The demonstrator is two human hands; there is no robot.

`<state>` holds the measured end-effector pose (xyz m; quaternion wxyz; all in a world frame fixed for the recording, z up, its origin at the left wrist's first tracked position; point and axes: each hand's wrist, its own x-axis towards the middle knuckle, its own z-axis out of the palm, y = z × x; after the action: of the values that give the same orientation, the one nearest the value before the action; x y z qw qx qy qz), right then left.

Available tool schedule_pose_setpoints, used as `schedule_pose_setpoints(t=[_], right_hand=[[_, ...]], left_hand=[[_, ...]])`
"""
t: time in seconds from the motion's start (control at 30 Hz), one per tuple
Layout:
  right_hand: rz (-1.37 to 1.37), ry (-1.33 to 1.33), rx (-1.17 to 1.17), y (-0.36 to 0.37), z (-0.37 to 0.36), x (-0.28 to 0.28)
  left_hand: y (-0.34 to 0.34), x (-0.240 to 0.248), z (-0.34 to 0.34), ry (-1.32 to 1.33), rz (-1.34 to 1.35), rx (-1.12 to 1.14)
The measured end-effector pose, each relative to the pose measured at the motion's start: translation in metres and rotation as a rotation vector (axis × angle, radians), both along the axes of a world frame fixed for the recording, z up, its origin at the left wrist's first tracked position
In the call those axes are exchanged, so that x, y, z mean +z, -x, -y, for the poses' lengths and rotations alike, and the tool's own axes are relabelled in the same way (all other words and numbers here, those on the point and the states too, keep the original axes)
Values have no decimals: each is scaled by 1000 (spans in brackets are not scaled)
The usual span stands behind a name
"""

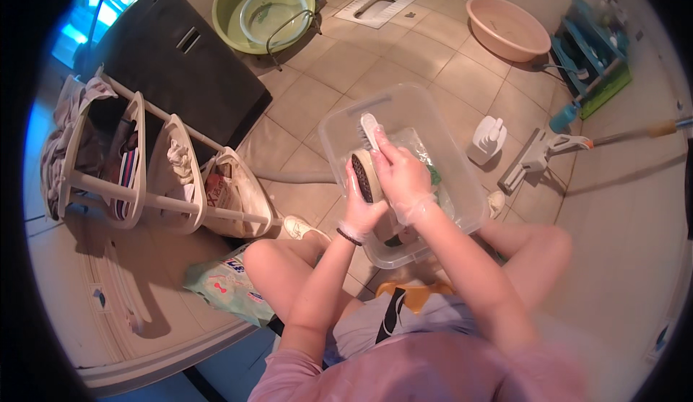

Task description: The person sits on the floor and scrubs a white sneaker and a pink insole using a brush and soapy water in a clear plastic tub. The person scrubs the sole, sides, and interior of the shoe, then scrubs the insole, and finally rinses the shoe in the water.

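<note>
Your left grip [364, 203] clasping a shoe [369, 175], right grip [406, 182] a brush [369, 123], hose [299, 176] at tub's [337, 145] left edge, white container [485, 146] right.

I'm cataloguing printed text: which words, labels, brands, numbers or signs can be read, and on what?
I won't copy wording; marks show here:
Green plastic bag: coloured characters, red bone shape.
Reddish bag in white rack: pale characters, blurred.
Grey clothing: black patch, white curve; no readable words.
Blue bottle: any label too small to read.
</note>
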<state>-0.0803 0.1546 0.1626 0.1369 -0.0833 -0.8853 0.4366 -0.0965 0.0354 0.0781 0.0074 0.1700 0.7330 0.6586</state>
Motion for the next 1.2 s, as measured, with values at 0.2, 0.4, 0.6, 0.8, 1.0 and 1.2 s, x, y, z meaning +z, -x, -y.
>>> schedule_pose_setpoints(t=[0.2, 0.4, 0.6, 0.8, 1.0, 1.2], right_hand=[[-128, -47, 107, -49, 8, -17], [74, 2, -4, -3, -3, 21], [126, -35, 132, -39, 4, 7], [56, 342, 68, 60, -40, -13], [285, 633, 151, 38, -52, -9], [367, 725, 202, 14, -57, -8]], left_hand=[[11, 5, 10, -132, 176, 96], [2, 15, 1, -154, 168, -69], [8, 0, 19, 166, 18, 35], [-8, 28, 11, -243, 343, -282], [-10, 26, 34, -352, 627, -264], [-13, 33, 30, -372, 637, -289]])
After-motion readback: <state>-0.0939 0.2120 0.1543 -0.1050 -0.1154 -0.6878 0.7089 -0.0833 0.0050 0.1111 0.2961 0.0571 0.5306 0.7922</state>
